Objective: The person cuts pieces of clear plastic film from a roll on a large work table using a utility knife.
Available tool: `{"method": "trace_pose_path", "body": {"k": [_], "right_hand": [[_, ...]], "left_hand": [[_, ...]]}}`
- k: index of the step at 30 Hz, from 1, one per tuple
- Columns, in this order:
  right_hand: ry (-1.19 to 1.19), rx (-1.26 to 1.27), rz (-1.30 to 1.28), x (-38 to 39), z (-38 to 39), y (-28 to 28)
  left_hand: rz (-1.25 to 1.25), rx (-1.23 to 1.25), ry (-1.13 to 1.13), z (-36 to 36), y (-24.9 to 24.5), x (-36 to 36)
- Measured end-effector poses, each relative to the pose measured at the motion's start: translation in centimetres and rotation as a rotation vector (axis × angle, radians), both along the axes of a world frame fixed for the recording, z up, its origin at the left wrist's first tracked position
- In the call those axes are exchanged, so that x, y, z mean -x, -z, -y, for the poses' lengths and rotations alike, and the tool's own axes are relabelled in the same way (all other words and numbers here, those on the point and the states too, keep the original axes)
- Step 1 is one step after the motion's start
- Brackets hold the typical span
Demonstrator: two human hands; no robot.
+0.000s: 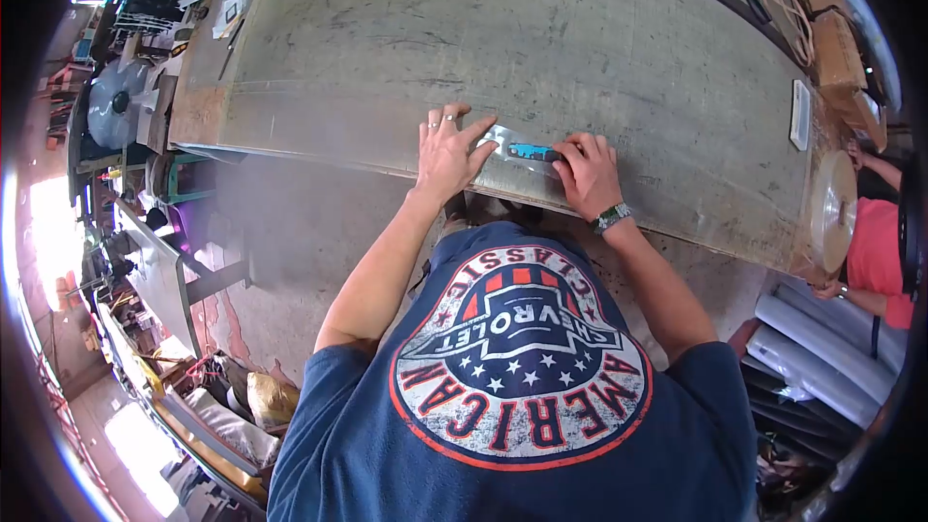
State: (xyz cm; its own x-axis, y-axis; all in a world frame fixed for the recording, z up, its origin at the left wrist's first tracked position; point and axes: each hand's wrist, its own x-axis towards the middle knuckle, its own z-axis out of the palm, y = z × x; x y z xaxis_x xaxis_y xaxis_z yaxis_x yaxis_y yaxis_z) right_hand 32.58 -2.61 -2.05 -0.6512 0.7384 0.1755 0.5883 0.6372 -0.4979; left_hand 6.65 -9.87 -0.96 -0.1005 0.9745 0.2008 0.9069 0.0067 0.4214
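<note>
While a broad worktable (pixel 338 58) fills most of the upper view, the person stands against its near edge in a dark blue shirt (pixel 522 367). Beyond the right end, a co-worker in a red top (pixel 873 246) is beside a large pale roll (pixel 833 211), well apart from the person's hands. The left hand (pixel 447 155) is partly spread, its thumb and forefinger parted and reaching to the left end of a shiny strip (pixel 498 134) lying near the table edge. The right hand (pixel 590 179) is narrowed, thumb and fingers closed around the dark right end of a small blue tool (pixel 530 151), which lies between the hands over the strip. The work in hand looks like careful placing or steadying. Any shift of the tool would seem to call for light left-hand pressure and a level right-hand grip; whether its tip touches the strip cannot be told.
</note>
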Motion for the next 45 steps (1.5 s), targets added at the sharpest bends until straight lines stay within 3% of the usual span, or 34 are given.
{"method": "trace_pose_path", "body": {"k": [5,8,10,13,16,18,21,23,25,28,32,33,39,45], "right_hand": [[-0.104,0.162,0.071,0.1,-2.2,-1.5],[-0.111,0.233,-0.163,-0.7,-6.9,-1.2],[0.016,0.309,-0.161,-0.7,-10.4,-1.2],[0.020,0.375,-0.075,-0.5,-15.0,0.4],[-0.054,-0.164,-0.087,2.9,-13.3,-1.2],[-0.074,0.212,-0.152,7.0,-8.1,-2.8],[-0.417,0.754,-0.109,11.3,-0.7,-4.2],[-0.526,0.887,-0.120,13.3,1.2,-4.7],[-0.452,1.066,0.004,14.6,1.6,-4.3],[-0.412,1.126,-0.053,16.3,0.9,-5.5],[-0.301,1.223,0.074,20.4,0.2,-8.7],[-0.333,1.127,0.048,21.3,0.3,-8.2],[-0.190,1.147,0.041,25.8,0.4,-3.2],[0.028,1.095,0.039,29.3,1.2,-2.0]], "left_hand": [[0.117,0.026,-0.013,-0.3,0.9,0.0],[0.146,-0.001,-0.031,0.4,1.2,0.3],[0.148,-0.045,-0.044,1.9,0.7,0.4],[0.696,0.141,-0.212,5.3,0.0,1.0],[0.984,0.174,-0.383,8.1,0.2,2.6],[1.119,0.086,-0.457,9.1,-1.0,3.1],[1.262,-0.072,-0.593,9.1,-2.8,4.5],[1.281,-0.179,-0.600,9.7,-3.3,7.2],[1.376,-0.318,-0.571,10.3,-3.2,10.7],[1.484,-0.430,-0.540,11.1,-3.7,16.5],[1.492,-0.563,-0.635,12.4,-2.6,27.3],[1.467,-0.596,-0.622,12.8,-1.9,29.9],[0.925,-0.468,-0.793,13.5,0.0,43.6],[0.411,-0.357,-0.892,13.0,2.4,50.7]]}}
